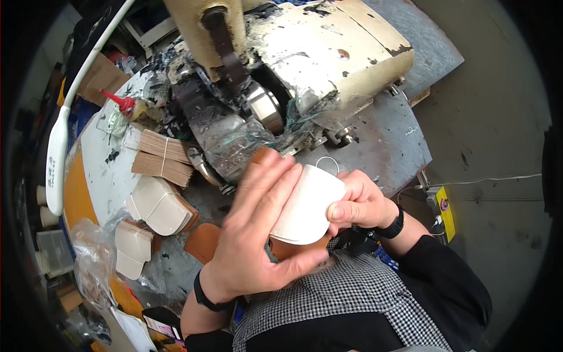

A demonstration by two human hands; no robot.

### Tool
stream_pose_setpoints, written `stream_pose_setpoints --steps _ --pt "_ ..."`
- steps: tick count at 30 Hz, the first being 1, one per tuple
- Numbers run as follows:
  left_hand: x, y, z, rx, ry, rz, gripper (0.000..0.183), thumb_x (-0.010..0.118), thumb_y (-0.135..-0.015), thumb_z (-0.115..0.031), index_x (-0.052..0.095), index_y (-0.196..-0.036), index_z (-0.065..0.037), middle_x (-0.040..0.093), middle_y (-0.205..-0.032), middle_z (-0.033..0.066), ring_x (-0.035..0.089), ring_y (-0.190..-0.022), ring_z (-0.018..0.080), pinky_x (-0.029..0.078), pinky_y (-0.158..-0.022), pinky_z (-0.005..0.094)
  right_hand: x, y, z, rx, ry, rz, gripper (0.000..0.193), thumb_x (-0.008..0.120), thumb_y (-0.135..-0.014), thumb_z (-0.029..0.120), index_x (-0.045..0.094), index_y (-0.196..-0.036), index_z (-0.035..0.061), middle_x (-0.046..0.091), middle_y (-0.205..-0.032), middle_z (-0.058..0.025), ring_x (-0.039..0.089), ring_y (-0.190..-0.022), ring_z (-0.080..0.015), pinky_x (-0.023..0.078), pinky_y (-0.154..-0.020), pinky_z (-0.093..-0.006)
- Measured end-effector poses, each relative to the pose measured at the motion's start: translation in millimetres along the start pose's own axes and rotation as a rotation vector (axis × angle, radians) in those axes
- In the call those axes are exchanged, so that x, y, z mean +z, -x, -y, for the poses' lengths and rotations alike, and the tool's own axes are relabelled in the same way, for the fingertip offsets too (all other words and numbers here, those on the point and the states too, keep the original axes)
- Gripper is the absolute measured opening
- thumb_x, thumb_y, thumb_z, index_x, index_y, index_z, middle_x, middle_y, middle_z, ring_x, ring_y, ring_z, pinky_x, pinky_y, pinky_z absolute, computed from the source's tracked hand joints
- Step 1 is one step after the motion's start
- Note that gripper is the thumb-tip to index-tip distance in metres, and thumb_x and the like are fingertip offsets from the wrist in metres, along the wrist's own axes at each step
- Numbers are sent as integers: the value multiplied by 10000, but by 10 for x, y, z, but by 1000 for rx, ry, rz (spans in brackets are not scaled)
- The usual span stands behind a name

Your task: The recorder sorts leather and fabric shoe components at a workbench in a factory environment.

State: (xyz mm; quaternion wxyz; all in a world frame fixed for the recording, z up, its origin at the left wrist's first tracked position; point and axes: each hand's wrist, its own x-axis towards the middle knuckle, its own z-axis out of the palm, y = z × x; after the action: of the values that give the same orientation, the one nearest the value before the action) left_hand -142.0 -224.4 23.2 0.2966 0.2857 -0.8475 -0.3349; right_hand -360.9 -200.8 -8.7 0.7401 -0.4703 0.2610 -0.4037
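A small stack of pale, rounded leather-like pieces (308, 205) is held in front of my body, its whitish faces up. My right hand (365, 202) grips its right side, thumb on top and the other fingers underneath. Along the left edge lies my left hand (252, 226), fingers stretched out and thumb spread apart; its fingertips are smeared by motion. An orange-brown piece (296, 247) shows beneath the stack, close to my left thumb. Another orange-brown piece (203, 243) lies on the table beside my left wrist.
A cream-coloured machine (328, 47) with a metal roller (265, 107) stands beyond my hands, draped in torn plastic. Left of it lie banded brown strips (159, 155) and banded pale stacks (158, 205). A white lamp arm (57, 158) rises at far left, near a red-tipped bottle (120, 101).
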Motion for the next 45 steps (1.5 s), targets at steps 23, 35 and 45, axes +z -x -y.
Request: stream_pose_setpoints --steps 23,35,45 --pt "77 -80 409 -691 757 -571 294 556 -966 -194 617 -785 30 581 -652 -34 453 -602 -9 356 -507 188 111 -389 19 200 -386 -180 297 496 -974 177 602 -769 -9 434 -526 8 299 -429 -59 217 -426 -234" --pt "-96 -49 411 -719 667 -489 223 578 -928 -149 652 -874 55 623 -685 -4 512 -603 -3 377 -508 175 176 -390 -38 190 -383 -173 291 494 -966 169 595 -759 -9 428 -525 -3 310 -433 -72 230 -426 -240" --pt "-88 -165 300 -181 153 -403 342 690 -843 -182 601 -1083 45 662 -941 168 666 -881 216 516 -804 312 192 -159 -1 -21 125 -424 285 550 -963 205 651 -767 25 533 -583 39 385 -491 -14 264 -458 -195"
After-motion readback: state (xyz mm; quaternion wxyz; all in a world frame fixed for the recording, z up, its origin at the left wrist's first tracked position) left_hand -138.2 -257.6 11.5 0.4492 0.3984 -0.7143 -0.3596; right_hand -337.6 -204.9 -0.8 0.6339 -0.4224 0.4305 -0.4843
